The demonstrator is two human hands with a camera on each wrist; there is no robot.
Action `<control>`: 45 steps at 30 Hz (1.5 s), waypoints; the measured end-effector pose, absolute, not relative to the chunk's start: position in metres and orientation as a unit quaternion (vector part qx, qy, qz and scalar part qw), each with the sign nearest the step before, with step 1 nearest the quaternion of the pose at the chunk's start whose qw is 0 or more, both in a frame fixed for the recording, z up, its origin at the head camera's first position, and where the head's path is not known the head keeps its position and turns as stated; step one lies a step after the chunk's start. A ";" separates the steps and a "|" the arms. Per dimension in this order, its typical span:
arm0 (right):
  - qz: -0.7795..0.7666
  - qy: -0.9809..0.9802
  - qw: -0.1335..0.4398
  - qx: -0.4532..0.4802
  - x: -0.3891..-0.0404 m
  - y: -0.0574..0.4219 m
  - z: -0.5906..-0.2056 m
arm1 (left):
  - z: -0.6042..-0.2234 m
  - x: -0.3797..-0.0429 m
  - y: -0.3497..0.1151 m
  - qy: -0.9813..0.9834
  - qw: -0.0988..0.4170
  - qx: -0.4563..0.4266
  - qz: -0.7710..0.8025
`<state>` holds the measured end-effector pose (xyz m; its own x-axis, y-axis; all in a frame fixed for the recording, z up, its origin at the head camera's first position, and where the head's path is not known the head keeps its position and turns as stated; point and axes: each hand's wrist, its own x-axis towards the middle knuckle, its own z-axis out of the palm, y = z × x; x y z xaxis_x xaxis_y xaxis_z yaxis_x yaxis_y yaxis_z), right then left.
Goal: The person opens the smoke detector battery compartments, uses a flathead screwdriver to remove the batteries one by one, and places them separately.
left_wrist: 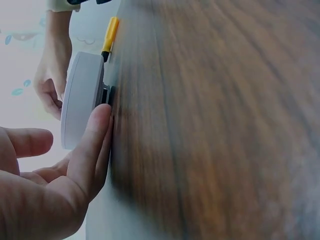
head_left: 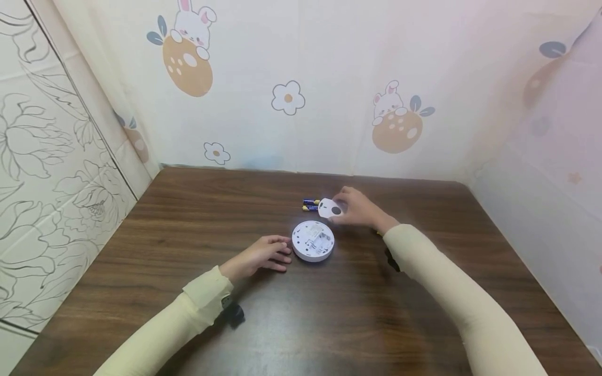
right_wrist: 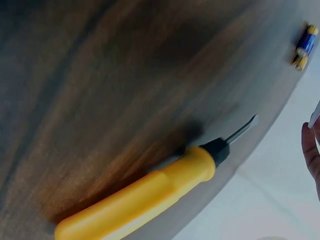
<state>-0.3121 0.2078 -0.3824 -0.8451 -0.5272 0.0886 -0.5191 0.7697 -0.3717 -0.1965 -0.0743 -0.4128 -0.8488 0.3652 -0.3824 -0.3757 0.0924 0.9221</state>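
Note:
A round white smoke detector (head_left: 312, 241) lies on the table, its underside with an uncovered compartment facing up. My left hand (head_left: 263, 255) is at its left side, fingers loosely extended and fingertips right at the rim. In the left wrist view, the fingers (left_wrist: 90, 145) reach along the edge of the detector. Behind it, my right hand (head_left: 358, 208) pinches a white rounded plate (head_left: 324, 208) with a dark round spot between thumb and fingers. Just left of the plate lie two blue and yellow batteries (head_left: 309, 201), side by side.
A screwdriver (right_wrist: 145, 200) with a yellow handle lies on the table below my right wrist, mostly hidden by the arm in the head view. The brown wooden table (head_left: 301, 324) ends at a patterned curtain (head_left: 329, 136) at the back.

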 end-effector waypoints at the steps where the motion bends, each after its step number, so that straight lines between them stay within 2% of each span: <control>1: -0.197 0.940 0.015 -0.278 -0.309 0.207 -0.381 | -0.413 -0.196 -0.074 0.685 0.275 -0.005 0.675; 10: -0.219 0.920 0.009 -0.324 -0.285 0.201 -0.372 | -0.409 -0.207 -0.065 0.665 0.256 -0.012 0.702; 30: -0.226 0.893 0.036 -0.387 -0.262 0.182 -0.372 | -0.411 -0.195 -0.068 0.654 0.257 -0.009 0.712; 39: -0.190 0.885 0.060 -0.421 -0.250 0.173 -0.371 | -0.414 -0.202 -0.062 0.651 0.240 -0.009 0.720; 45: -0.176 0.878 0.052 -0.442 -0.249 0.164 -0.373 | -0.417 -0.207 -0.058 0.649 0.235 0.001 0.724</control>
